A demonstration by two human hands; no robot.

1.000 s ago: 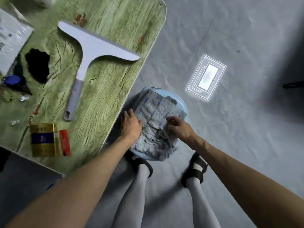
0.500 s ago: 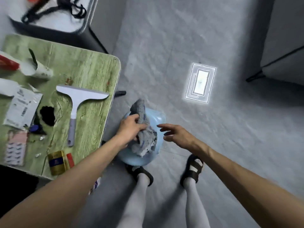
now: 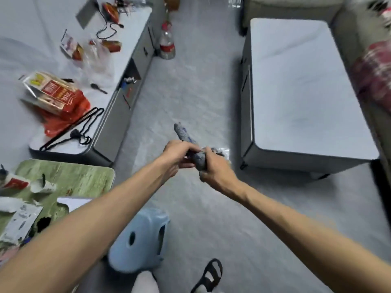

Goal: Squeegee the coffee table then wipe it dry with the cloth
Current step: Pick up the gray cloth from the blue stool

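Grey floor fills mid-frame; the coffee table [image 3: 304, 85] stands at upper right. At centre, left hand [image 3: 179, 154] and right hand [image 3: 213, 168] both clench the twisted grey cloth [image 3: 186, 135] above the floor.

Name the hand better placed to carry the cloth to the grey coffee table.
Probably right. Both hands grip the cloth, but the right hand is on the side nearer the coffee table; the left hand is farther.
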